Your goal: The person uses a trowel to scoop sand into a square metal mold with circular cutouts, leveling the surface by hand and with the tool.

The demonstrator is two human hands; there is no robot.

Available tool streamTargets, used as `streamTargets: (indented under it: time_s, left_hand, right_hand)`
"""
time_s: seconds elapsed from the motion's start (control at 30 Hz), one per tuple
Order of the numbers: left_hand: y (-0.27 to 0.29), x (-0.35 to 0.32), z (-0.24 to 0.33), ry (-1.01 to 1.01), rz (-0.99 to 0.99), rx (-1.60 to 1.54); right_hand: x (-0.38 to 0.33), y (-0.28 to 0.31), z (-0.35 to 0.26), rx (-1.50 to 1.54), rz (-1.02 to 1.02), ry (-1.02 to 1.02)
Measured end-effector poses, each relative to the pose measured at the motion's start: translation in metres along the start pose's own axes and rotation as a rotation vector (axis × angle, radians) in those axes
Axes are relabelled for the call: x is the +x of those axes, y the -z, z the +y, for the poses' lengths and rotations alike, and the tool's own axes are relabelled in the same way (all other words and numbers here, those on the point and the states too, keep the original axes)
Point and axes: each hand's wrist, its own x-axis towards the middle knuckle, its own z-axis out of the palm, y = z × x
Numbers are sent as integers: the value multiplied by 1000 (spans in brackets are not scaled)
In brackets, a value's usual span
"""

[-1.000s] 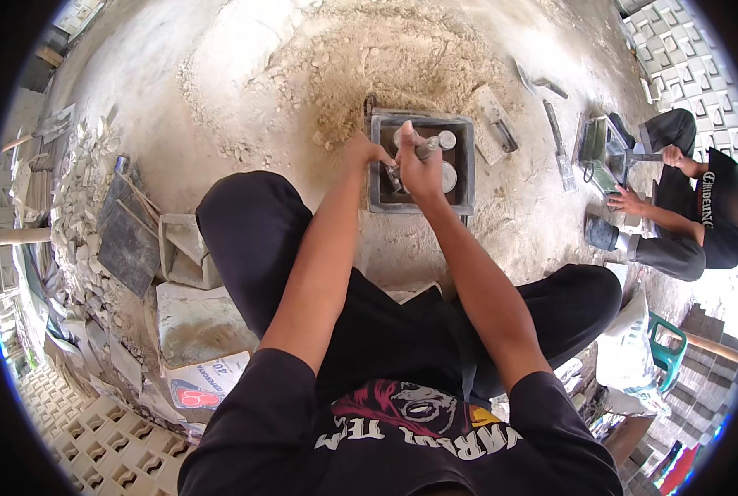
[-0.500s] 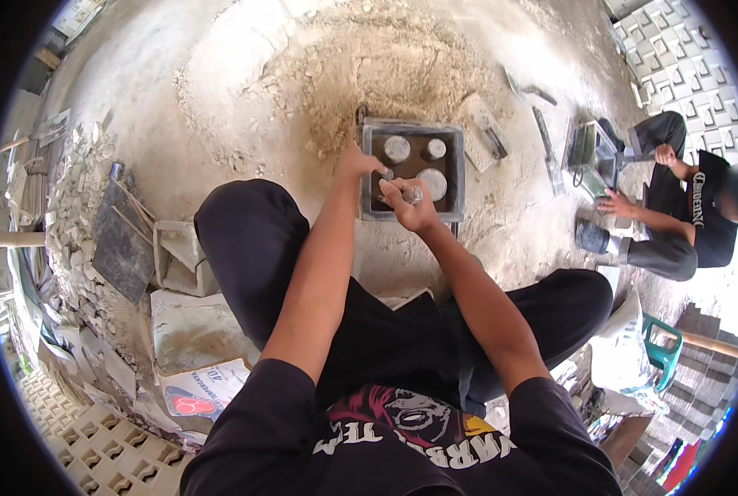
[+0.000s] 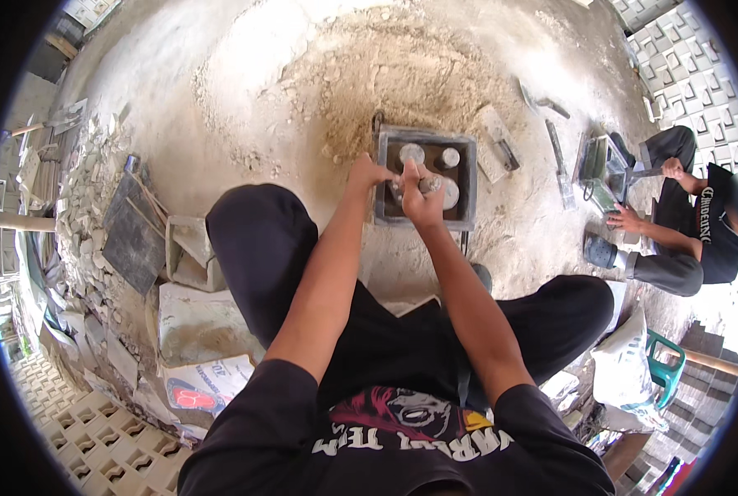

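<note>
A square mould box of dark grey, worn material rests on the dusty ground in front of me. Inside it, pale round discs stand out of a dark brownish filling. My right hand is over the box's middle, fingers closed round a short grey rod-like piece with a blunt end. From the left side my left hand reaches across the rim. Its fingertips meet near the right thumb, closed on something too small to make out. The lower left inside of the box is partly hidden by my hands.
Loose sandy material is heaped beyond the box. A float-like board with a handle and a flat bar lie to the right. Another person works at a second mould. Rubble and a dark slab are at left.
My right hand and the grey piece have shifted up within the box, closer to my left fingertips. The whole view has shifted slightly. The other person's hands stay at their mould.
</note>
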Motion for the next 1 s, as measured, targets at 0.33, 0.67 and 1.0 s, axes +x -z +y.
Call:
streamTargets:
  time_s: [0.33,0.67,1.0]
  left_hand:
    - [-6,-9,15,22,-134,-8]
    - [-22,-4,15,30,-136,-195]
    - [-41,9,-27,-50,-75,-461]
  right_hand:
    - [-2,10,16,-15,96,-139]
    - [-8,7,17,131,139,-227]
    - [-11,1,-20,64,0,-252]
